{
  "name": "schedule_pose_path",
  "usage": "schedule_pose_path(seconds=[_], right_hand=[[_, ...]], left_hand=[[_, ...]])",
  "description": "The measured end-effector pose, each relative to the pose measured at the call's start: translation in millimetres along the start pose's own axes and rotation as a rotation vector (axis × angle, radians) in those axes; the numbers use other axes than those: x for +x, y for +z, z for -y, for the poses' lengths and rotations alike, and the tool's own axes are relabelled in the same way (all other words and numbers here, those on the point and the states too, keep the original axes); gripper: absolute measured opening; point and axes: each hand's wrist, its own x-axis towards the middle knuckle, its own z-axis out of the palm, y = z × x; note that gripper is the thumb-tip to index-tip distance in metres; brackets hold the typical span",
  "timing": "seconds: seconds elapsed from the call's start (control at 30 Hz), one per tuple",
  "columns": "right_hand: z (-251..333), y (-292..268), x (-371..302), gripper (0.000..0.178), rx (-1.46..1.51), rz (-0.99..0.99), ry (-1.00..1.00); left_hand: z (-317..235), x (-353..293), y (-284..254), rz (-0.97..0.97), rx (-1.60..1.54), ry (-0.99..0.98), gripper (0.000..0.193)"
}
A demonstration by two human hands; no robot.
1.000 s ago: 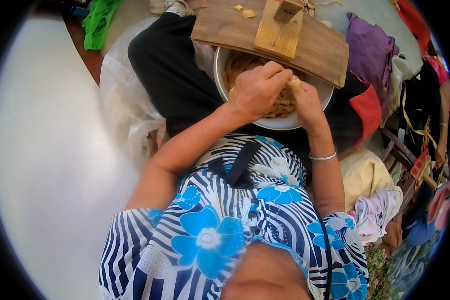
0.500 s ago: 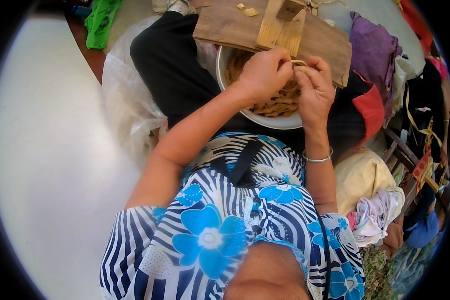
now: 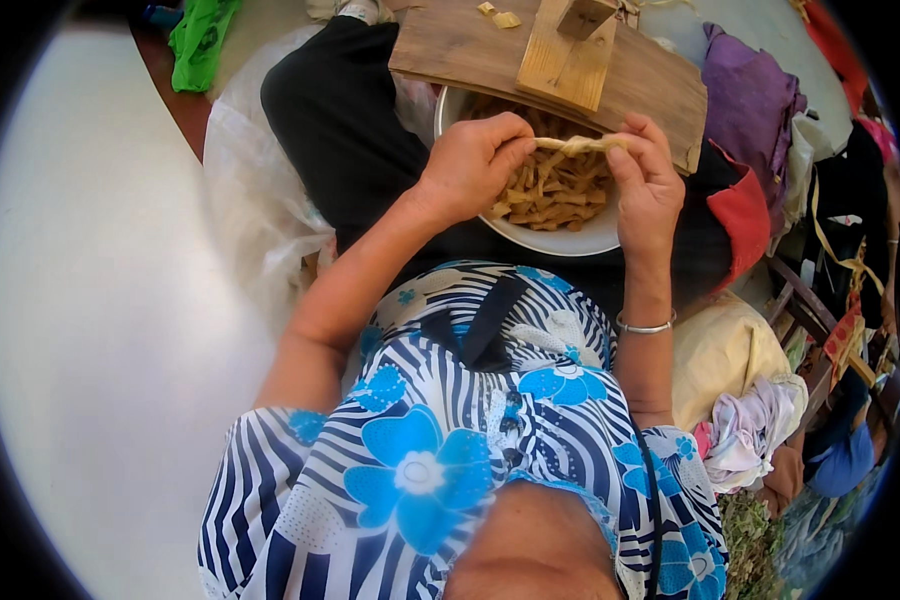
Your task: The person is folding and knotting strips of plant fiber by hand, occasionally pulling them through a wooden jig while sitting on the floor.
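— While both hands hover over the bowl, what do we see them doing?

— We see the left hand (image 3: 473, 165) and the right hand (image 3: 647, 183) each pinching one end of a pale strip (image 3: 578, 144), stretched level between the fingertips, just above the white bowl (image 3: 570, 236).

— And in the bowl?

— A heap of similar tan strips (image 3: 550, 190). The bowl rests on our lap, on dark trousers (image 3: 345, 130), with its far rim tucked under a wooden board (image 3: 490, 50). An upright wooden block (image 3: 568, 55) stands on that board, and small pale scraps (image 3: 498, 14) lie near its far edge.

— What lies around us?

— To our left, a clear plastic sheet (image 3: 240, 190) on a smooth, pale floor (image 3: 100, 330), and a green bag (image 3: 198, 35) farther off. To our right, heaped cloth: purple fabric (image 3: 750, 95), a red piece (image 3: 745, 215), a yellow bundle (image 3: 720, 350). A silver bangle (image 3: 645, 326) circles the right wrist.
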Motion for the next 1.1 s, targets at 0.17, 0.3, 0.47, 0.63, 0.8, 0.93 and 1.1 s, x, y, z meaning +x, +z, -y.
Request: schedule_pose_path(seconds=[0.17,0.3,0.47,0.63,0.8,0.93,1.1], right_hand=[[11,-22,32,0.03,-0.063,0.015,-0.018],[26,-25,59,0.03,-0.008,0.475,0.347],[22,-22,71,0.015,0.131,0.56,0.359],[18,-2,81,0.01,0.119,0.282,0.243],[3,8,91,0.011,-0.02,0.149,0.173],[-25,11,98,0.013,-0.241,0.128,0.028],[-36,7,95,0.011,-0.654,0.105,-0.309]], left_hand=[[-14,10,-5,-0.155,0.359,0.399,0.007],[-16,25,0,-0.135,0.339,0.462,0.007],[-16,40,-13,0.003,0.088,0.255,0.01],[-18,70,-40,0.114,-0.148,0.042,0.014],[7,100,-41,0.118,-0.227,0.024,0.014],[13,110,-29,0.049,-0.147,-0.002,0.016],[27,109,-29,-0.136,0.266,-0.017,0.018]])
